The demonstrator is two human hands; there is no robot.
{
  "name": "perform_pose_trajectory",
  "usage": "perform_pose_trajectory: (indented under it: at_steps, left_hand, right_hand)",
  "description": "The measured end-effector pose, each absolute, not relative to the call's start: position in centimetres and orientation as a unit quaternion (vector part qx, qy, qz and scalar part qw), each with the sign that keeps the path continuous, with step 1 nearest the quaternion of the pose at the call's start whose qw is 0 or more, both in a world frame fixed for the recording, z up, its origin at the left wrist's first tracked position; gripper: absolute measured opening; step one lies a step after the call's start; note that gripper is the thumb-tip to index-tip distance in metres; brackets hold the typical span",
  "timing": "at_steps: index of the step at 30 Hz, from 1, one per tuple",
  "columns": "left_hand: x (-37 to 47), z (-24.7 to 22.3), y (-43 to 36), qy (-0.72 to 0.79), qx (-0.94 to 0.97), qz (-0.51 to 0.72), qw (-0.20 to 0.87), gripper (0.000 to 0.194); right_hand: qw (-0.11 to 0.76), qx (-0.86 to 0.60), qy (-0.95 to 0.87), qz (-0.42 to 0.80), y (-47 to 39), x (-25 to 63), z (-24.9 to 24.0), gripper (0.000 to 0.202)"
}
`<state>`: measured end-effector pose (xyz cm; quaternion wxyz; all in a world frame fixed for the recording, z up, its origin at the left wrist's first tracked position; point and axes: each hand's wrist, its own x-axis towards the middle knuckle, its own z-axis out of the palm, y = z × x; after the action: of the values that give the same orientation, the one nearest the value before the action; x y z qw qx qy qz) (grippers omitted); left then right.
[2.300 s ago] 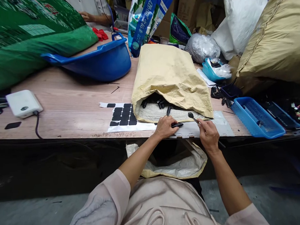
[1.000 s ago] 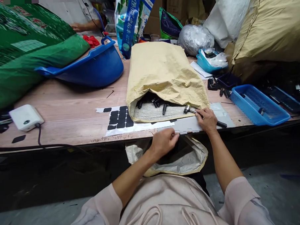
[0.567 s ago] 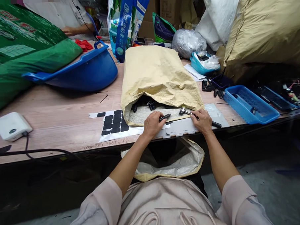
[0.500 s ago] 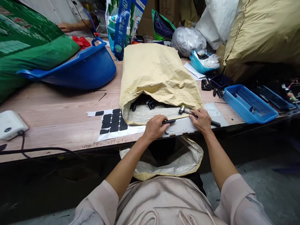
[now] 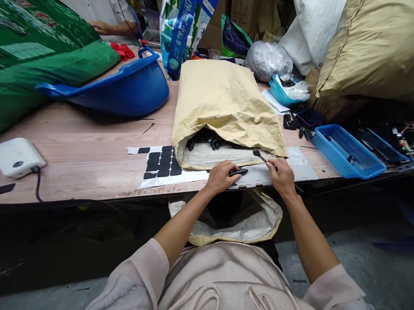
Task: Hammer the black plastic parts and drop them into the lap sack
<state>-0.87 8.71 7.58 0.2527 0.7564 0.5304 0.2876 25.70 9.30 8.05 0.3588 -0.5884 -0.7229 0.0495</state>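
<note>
My left hand (image 5: 220,176) pinches a small black rod-shaped part (image 5: 238,172) and holds it flat on a grey plate (image 5: 298,169) at the table's front edge. My right hand (image 5: 280,175) grips a small hammer (image 5: 258,154) by its handle, with the metal head raised a little above the plate. Just behind both hands lies a tan sack (image 5: 225,104) with its mouth open toward me. Several more black parts (image 5: 211,141) show inside the sack. A second open sack (image 5: 244,219) hangs below the table edge, above my lap.
A white sheet of black pads (image 5: 162,162) lies left of the sack. A blue basin (image 5: 128,87) and a green bag (image 5: 34,57) sit at the back left, a blue basket (image 5: 347,151) at the right. Another person's hand (image 5: 100,26) rests at the far back.
My left hand dropped below the table edge toward the lower sack, then came back up with a fresh black part and set it on the plate. The hammer head has lifted off the plate.
</note>
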Motion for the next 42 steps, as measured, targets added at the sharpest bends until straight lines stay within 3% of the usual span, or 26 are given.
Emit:
perform_pose_trajectory:
  at_steps: [6, 17, 28, 34, 42]
  left_hand:
    - [-0.7, 7.8, 8.7, 0.54, 0.745, 0.288, 0.266, 0.012]
    - [-0.7, 7.5, 8.9, 0.531, 0.737, 0.316, 0.273, 0.009]
    - [-0.7, 7.1, 8.9, 0.529, 0.738, 0.322, 0.268, 0.008]
    - [-0.7, 7.0, 8.8, 0.521, 0.752, 0.321, 0.244, 0.009]
    - [-0.7, 7.2, 8.6, 0.515, 0.767, 0.302, 0.234, 0.013]
  right_hand:
    - [0.387, -0.546, -0.734, 0.115, 3.9, 21.8, 9.3, 0.031]
    - [0.366, -0.511, -0.774, -0.068, 2.6, 20.4, 8.1, 0.033]
    - [0.361, -0.538, -0.759, -0.065, 2.8, 21.5, 8.0, 0.033]
    - [0.351, -0.577, -0.733, -0.076, 6.9, 23.9, 8.7, 0.032]
    - [0.268, -0.589, -0.761, -0.048, 14.2, 27.4, 6.7, 0.028]
